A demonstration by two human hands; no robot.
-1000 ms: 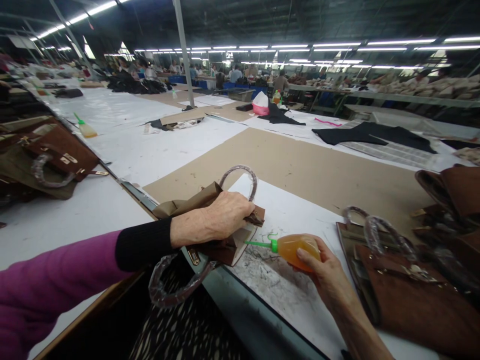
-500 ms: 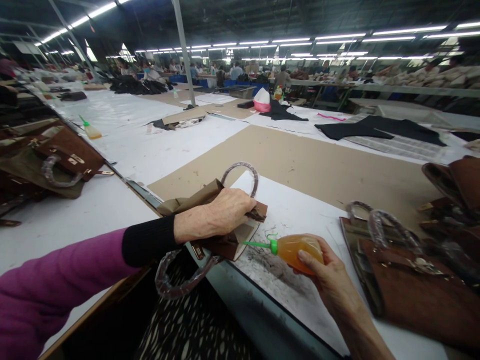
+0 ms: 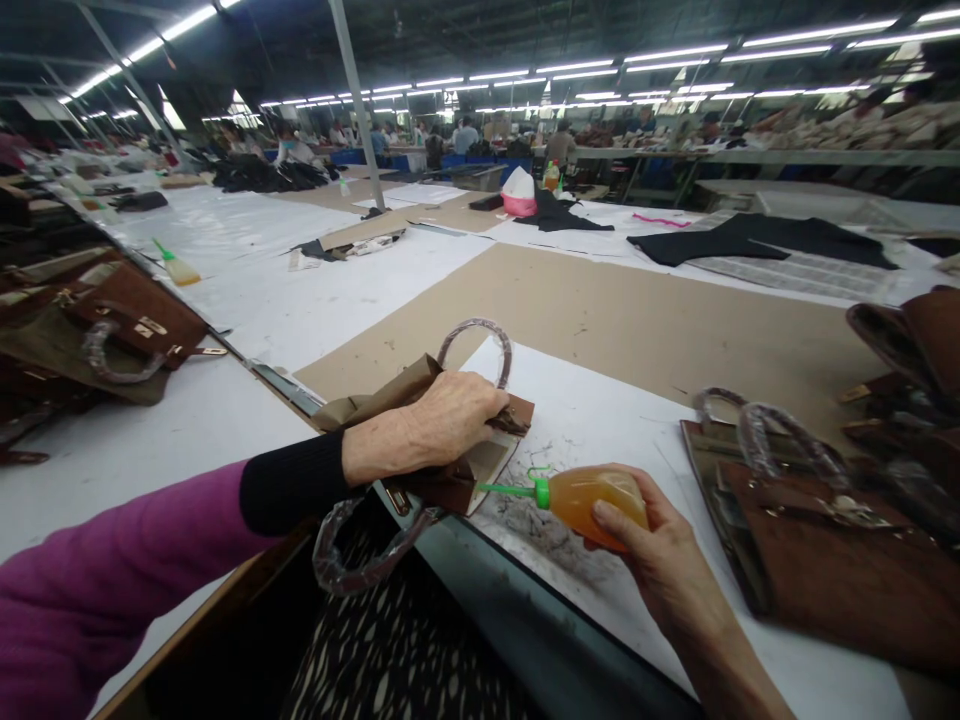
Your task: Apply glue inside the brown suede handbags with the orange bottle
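Note:
My left hand (image 3: 431, 425) is closed on the edge of a brown handbag (image 3: 442, 490) at the table's near edge. The bag lies on its side, with one plastic-wrapped handle (image 3: 480, 325) standing up behind my hand and another (image 3: 330, 560) hanging over the edge towards my lap. My fingertips are partly hidden behind the hand. My right hand (image 3: 637, 520) is wrapped round a clear squeeze bottle (image 3: 592, 500) of amber liquid, held sideways. Its thin green nozzle (image 3: 506, 490) points left, its tip at the bag's open side panel; whether they touch I cannot tell.
Finished-looking brown handbags (image 3: 817, 530) lie at the right, more (image 3: 127, 320) at the left. A second amber bottle (image 3: 176, 265) stands on the left table. Brown board (image 3: 600, 310) covers the table's middle. Black fabric pieces (image 3: 742, 240) lie farther back; a post (image 3: 356, 100) rises beyond.
The view has shifted slightly. The nozzle tip has shifted a little left along the bag's edge, while my left hand keeps its hold on the bag.

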